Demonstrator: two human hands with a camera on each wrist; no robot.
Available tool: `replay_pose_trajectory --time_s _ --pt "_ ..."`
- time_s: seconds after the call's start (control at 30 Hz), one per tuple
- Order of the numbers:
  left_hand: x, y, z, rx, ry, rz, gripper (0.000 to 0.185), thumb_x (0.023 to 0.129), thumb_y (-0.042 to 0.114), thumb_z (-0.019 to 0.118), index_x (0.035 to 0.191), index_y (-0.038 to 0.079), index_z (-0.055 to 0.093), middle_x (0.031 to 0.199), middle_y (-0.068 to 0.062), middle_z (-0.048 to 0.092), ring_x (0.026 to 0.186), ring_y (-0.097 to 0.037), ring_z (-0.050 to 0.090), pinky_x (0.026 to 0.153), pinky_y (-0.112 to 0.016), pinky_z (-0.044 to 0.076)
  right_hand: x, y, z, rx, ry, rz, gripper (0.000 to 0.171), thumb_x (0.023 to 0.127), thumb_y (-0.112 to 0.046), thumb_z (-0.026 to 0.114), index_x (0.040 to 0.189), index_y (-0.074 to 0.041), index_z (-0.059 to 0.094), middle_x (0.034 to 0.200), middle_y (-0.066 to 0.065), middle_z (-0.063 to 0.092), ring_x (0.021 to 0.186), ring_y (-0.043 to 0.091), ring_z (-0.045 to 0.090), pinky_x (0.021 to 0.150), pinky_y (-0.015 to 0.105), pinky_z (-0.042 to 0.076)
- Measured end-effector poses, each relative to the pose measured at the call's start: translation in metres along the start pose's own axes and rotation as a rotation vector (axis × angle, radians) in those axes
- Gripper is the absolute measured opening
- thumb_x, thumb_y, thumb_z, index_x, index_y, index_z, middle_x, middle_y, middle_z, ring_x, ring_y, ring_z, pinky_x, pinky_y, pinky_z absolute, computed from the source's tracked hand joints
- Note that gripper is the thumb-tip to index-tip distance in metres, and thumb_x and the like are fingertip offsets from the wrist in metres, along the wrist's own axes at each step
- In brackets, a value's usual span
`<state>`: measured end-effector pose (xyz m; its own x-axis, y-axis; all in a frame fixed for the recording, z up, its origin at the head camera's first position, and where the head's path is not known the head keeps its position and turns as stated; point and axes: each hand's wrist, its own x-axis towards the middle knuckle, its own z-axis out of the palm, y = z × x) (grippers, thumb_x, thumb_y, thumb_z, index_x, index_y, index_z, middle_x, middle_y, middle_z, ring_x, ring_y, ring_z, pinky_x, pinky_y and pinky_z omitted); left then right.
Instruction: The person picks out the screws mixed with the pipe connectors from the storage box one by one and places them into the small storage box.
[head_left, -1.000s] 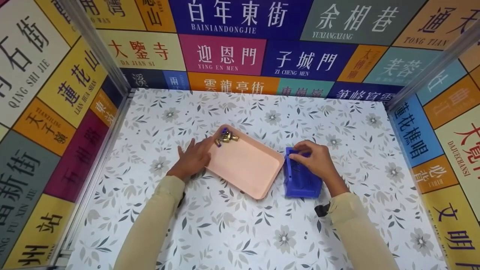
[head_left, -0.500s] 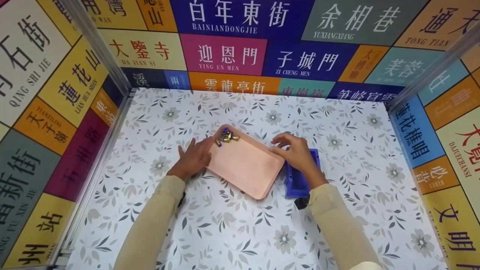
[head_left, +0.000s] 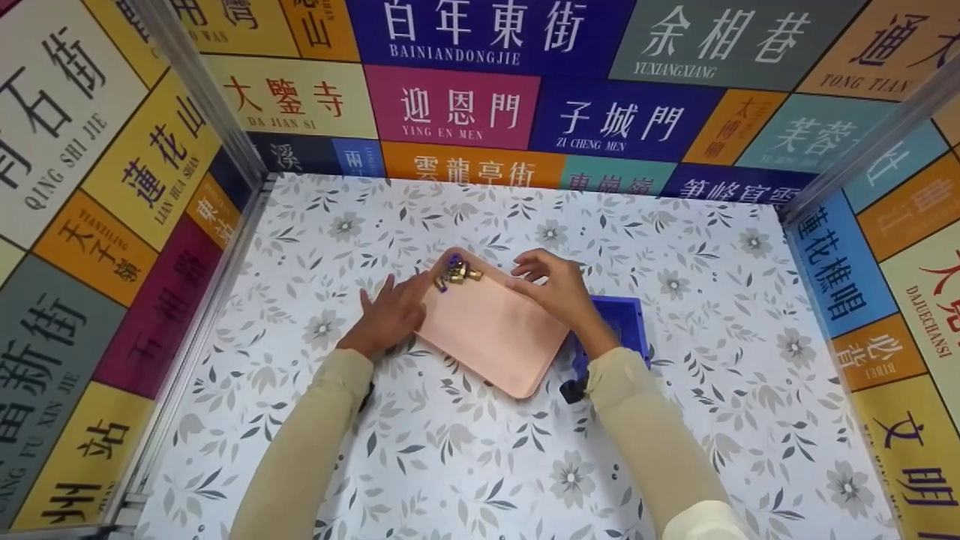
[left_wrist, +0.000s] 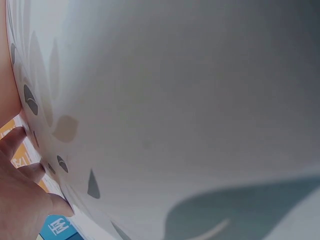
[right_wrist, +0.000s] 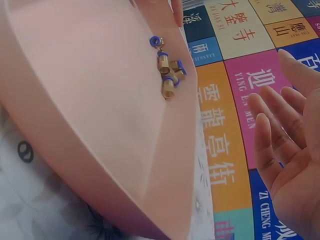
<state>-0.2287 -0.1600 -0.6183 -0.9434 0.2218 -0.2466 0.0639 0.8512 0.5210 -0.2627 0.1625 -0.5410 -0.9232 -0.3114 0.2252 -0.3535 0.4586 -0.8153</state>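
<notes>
Fittings (head_left: 457, 272) in tray (head_left: 495, 337) far corner; bin (head_left: 626, 322) right of tray.

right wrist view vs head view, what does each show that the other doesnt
Only the right wrist view shows the right hand's palm with its fingers straight, holding nothing, and the brass fittings close up with blue rings. Only the head view shows the left hand resting against the pink tray's left edge, and the blue bin. Both show the tray and fittings.

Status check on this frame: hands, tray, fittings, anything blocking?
Left hand flat against pink tray edge. Right hand open over tray's far rim, holding nothing. Brass fittings clustered in far corner. Blue bin beside tray, nothing blocking.
</notes>
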Motion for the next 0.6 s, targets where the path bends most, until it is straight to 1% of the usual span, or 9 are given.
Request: replay_pose_trajectory --time_s 0.13,0.27,0.37,0.53,0.6 --pt "-0.001 -0.002 0.0 0.01 0.021 0.044 0.06 0.109 0.047 0.026 0.165 0.04 0.005 0.172 0.005 0.017 0.158 -0.046 -0.002 0.111 -0.082 -0.012 0.007 0.001 0.008 0.015 -0.026 0.024 0.034 0.085 -0.03 0.085 0.113 -0.014 0.073 0.099 0.004 0.08 0.085 0.02 0.075 0.081 0.041 0.061" --pt "-0.002 -0.004 -0.001 0.021 0.03 0.077 0.06 0.109 0.049 0.026 0.165 0.036 0.008 0.172 0.002 0.02 0.157 -0.048 0.0 0.111 -0.083 -0.01 0.013 0.002 0.018 0.037 -0.06 0.052 0.038 0.085 -0.034 0.084 0.116 -0.015 0.072 0.101 0.004 0.08 0.087 0.021 0.075 0.082 0.04 0.061" --pt "-0.002 -0.003 -0.002 0.016 0.022 0.07 0.06 0.109 0.049 0.026 0.165 0.037 0.007 0.172 0.003 0.019 0.158 -0.047 -0.001 0.111 -0.082 -0.011 0.016 0.004 0.026 0.043 -0.094 0.062 0.043 0.086 -0.037 0.083 0.119 -0.011 0.071 0.103 0.004 0.079 0.089 0.022 0.075 0.083 0.041 0.061" --pt "-0.001 -0.003 0.0 0.023 0.018 0.063 0.06 0.109 0.051 0.025 0.165 0.04 0.004 0.172 0.004 0.018 0.158 -0.047 -0.001 0.111 -0.082 -0.011 0.024 0.004 0.038 0.059 -0.137 0.038 0.049 0.088 -0.035 0.081 0.124 -0.003 0.068 0.105 0.009 0.079 0.092 0.026 0.074 0.085 0.043 0.06" --pt "-0.001 -0.003 0.001 0.023 0.017 0.06 0.06 0.109 0.052 0.025 0.164 0.042 0.004 0.172 0.004 0.018 0.158 -0.046 -0.002 0.112 -0.081 -0.012 0.026 0.004 0.042 0.052 -0.141 0.032 0.049 0.088 -0.034 0.081 0.125 -0.003 0.068 0.105 0.01 0.078 0.091 0.025 0.074 0.085 0.042 0.061"
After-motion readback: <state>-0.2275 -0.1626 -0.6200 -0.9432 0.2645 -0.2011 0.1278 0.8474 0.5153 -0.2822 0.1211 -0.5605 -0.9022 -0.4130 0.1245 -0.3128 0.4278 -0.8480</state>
